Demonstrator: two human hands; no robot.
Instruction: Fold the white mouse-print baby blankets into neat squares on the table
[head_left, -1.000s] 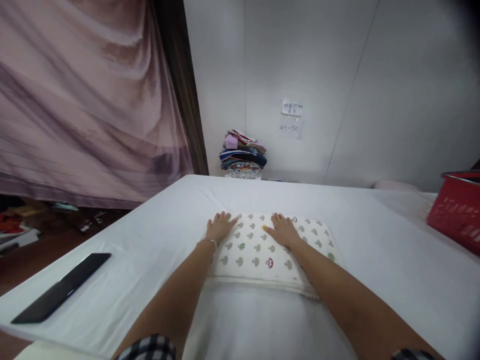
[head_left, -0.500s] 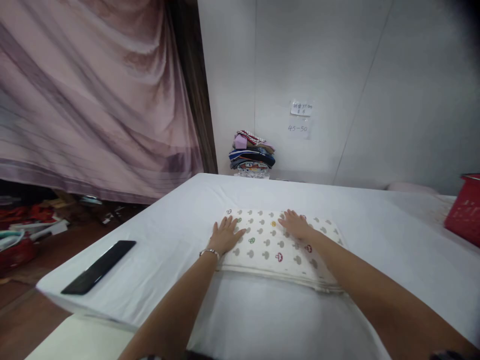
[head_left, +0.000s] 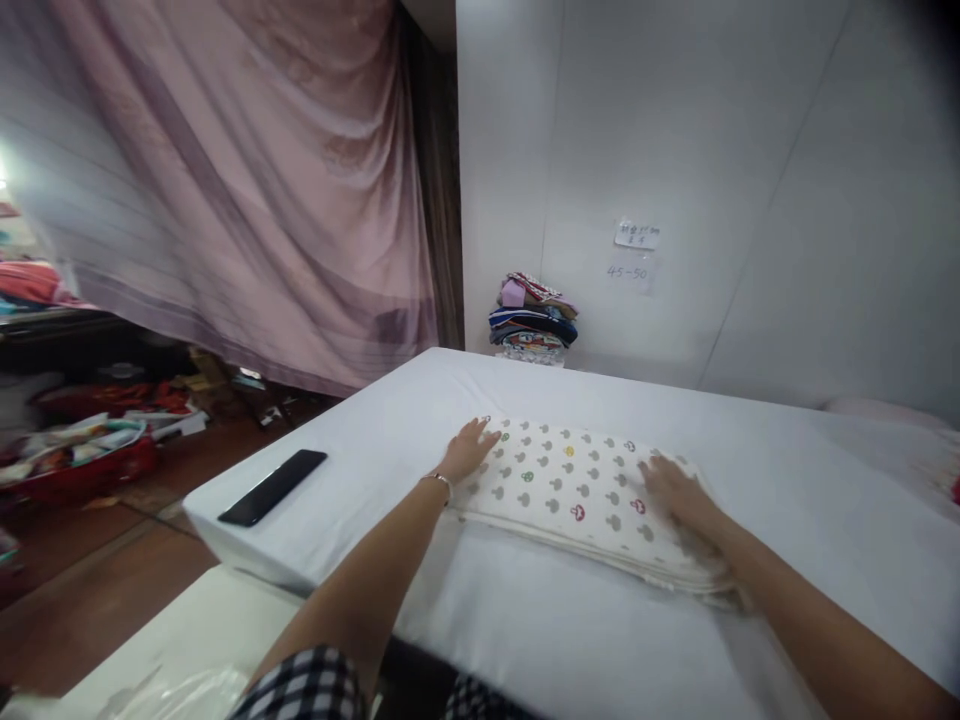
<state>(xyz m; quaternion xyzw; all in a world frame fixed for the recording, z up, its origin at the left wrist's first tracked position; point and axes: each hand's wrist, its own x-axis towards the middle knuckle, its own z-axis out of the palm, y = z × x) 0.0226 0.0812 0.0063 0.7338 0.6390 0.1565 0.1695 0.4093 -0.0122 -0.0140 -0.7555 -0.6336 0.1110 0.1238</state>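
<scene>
A folded white cloth [head_left: 555, 480] printed with grey, red, green and yellow mushrooms lies in layers on the white-covered table [head_left: 375, 430]. My left hand [head_left: 469, 450], with a bracelet at the wrist, rests on the cloth's left edge, its fingers stretched out. On the right part of the cloth lies my right hand [head_left: 679, 492], slightly blurred, palm down with the fingers extended. Neither hand grips anything. The cloth's right end is partly hidden by my right hand and forearm.
A black phone [head_left: 274, 487] lies near the table's left edge. Folded fabrics are stacked in a pile [head_left: 532, 320] against the white wall [head_left: 720, 180], below paper notes [head_left: 630, 272]. A pink curtain [head_left: 300, 200] hangs at left, with a red basket [head_left: 90, 470] on the floor.
My right hand has slid to the right across the cloth, towards its right end. My left hand stays at the left edge. The view has turned left, showing more of the floor.
</scene>
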